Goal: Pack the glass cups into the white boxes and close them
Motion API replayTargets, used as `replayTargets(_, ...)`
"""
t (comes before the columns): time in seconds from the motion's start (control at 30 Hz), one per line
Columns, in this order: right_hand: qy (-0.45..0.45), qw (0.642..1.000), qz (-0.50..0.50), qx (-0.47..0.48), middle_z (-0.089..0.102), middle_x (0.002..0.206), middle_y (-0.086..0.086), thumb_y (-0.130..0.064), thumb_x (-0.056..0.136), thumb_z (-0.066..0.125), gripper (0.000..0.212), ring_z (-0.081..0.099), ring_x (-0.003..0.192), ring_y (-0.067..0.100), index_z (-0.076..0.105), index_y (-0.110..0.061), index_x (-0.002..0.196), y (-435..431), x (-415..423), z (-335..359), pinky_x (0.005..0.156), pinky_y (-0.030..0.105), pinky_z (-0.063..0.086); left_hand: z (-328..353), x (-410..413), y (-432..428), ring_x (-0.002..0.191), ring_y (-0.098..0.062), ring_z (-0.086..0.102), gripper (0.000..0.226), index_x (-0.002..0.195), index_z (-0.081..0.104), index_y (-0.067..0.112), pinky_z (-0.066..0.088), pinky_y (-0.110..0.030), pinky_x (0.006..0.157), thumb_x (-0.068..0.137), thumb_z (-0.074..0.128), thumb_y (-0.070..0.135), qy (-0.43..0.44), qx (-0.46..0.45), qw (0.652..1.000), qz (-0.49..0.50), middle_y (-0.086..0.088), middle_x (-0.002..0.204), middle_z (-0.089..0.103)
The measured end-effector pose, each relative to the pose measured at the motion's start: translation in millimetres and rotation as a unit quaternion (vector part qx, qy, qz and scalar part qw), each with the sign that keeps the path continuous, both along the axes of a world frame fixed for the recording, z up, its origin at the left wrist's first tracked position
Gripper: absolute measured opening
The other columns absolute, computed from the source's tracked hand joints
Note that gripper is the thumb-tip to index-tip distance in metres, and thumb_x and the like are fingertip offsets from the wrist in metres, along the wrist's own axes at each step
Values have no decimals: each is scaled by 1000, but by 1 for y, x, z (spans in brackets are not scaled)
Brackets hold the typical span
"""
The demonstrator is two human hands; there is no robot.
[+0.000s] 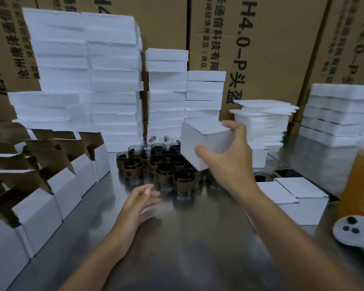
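Right hand (225, 158) gripped a closed white box (206, 141) tilted above the glass cups (162, 162), thumb on its near face, fingers over its top edge; left hand (139, 200) hovered slack-fingered over the steel table (187, 248), holding nothing.

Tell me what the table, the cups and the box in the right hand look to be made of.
Table: likely stainless steel, dull sheen with blurred reflections. Cups: dark tinted glass, glossy rims; brown band, perhaps leather or cork. Box held by the right hand: matte white cardboard, crisp folded edges.
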State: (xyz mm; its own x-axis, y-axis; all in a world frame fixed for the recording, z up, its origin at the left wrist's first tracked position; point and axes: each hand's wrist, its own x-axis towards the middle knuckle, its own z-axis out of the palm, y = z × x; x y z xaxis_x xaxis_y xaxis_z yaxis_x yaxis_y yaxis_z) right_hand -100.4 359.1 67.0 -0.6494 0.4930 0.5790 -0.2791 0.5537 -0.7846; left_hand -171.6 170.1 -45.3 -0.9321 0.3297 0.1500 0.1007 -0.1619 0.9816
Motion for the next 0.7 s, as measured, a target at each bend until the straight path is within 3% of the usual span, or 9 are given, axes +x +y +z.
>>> replayTargets(0.07,8,1000,-19,7,49,106,-5,-34,68,78,65,57,93,17,35,-33,118,31,-6,25,70,35,56,0,-5,0,99,-18,66,44,109,62,22,47,-37,85,75,54,49,-5,2,1000,3,-1,101,70)
replayTargets(0.17,17,996,-79,22,48,92,-12,-33,70,78,61,55,78,7,37,-28,115,87,-22,48,56,22,51,0,-10,0,97,-25,66,36,106,66,21,47,-42,86,79,52,42,-11,9,1000,-12,-9,99,69)
replayTargets(0.3,0,986,-166,-2,51,111,2,-31,69,77,65,55,95,21,37,-21,119,165,-49,46,76,35,50,-3,-23,4,77,-27,67,34,100,66,12,46,-45,76,76,52,31,-41,20,999,-7,-13,84,68)
replayTargets(0.43,-11,966,-257,-13,45,126,8,-26,67,78,70,46,109,25,38,-13,123,224,-65,28,83,28,35,-9,-31,4,69,-35,62,24,99,62,1,42,-47,68,91,41,8,-84,22,996,-23,-19,72,65)
replayTargets(0.57,-44,956,-290,20,39,129,15,-17,67,81,72,44,112,30,39,-4,124,267,-75,-5,85,33,35,-16,-37,5,63,-38,61,28,98,59,-3,50,-43,54,94,33,4,-98,18,995,-31,-24,70,62)
replayTargets(0.7,-124,948,-293,-3,43,129,18,-25,69,83,77,46,115,35,38,-4,127,292,-85,-33,92,43,40,-19,-41,4,52,-37,60,31,94,62,-6,51,-35,42,93,32,3,-119,30,992,-40,-29,68,59)
